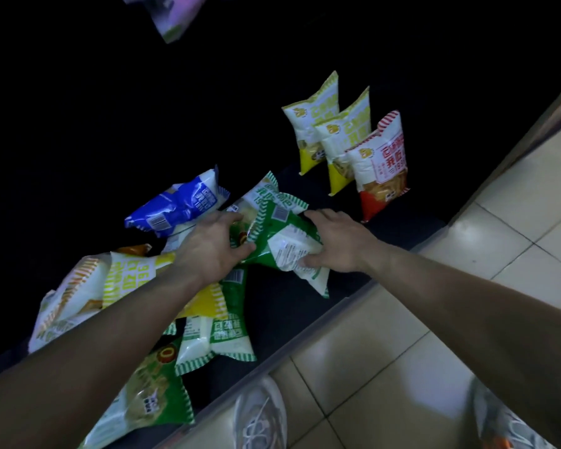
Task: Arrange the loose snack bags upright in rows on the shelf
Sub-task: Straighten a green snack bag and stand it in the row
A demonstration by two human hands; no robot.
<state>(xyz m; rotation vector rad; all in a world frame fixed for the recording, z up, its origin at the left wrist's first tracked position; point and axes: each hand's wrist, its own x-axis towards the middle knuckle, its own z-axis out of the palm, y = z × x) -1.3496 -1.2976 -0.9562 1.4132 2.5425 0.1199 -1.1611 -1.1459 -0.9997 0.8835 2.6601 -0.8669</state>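
A green and white snack bag (284, 241) lies back side up on the dark shelf (292, 306). My left hand (208, 244) grips its left edge and my right hand (334, 244) grips its right side. Just behind it lies another green bag (266, 191), and a blue bag (178, 204) lies to the left. Two yellow bags (311, 124) (344, 140) and a red bag (381, 166) stand upright in a row at the back right. Several loose bags, yellow (133, 277), orange-striped (68, 299) and green (224, 325) (156, 390), lie piled under my left forearm.
The shelf's front edge (305, 332) runs diagonally from lower left to upper right. Beige floor tiles (467, 254) lie to its right, with my shoes (259, 416) below. A purple bag (175, 17) shows at the top, above the dark back of the shelf.
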